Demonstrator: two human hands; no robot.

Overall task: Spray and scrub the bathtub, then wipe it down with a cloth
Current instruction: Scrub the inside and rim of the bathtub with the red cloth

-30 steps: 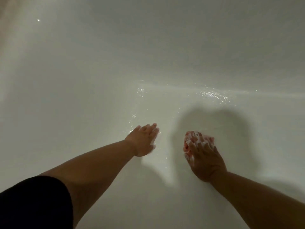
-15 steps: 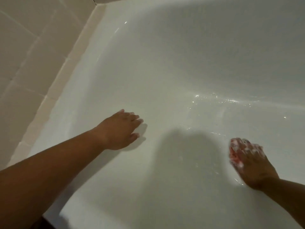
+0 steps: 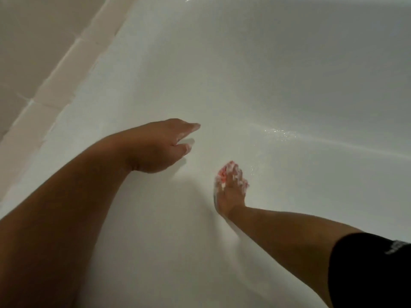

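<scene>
Two hands work inside the white bathtub point(image 3: 244, 74), which fills most of the frame. Left hand point(image 3: 159, 146), centre-left: fingers released and loosely extended, holding nothing, palm on or just above the tub surface; contact cannot be confirmed. Right hand point(image 3: 231, 194), just right of centre: foam-covered fingers point(image 3: 236, 177) grasp a pink sponge point(image 3: 222, 174) and press it against the tub floor. Water droplets point(image 3: 278, 132) glisten to the upper right of the sponge. Beige wall tiles point(image 3: 44, 41) occupy the upper left. A black sleeve point(image 3: 369, 270) shows at lower right.
</scene>
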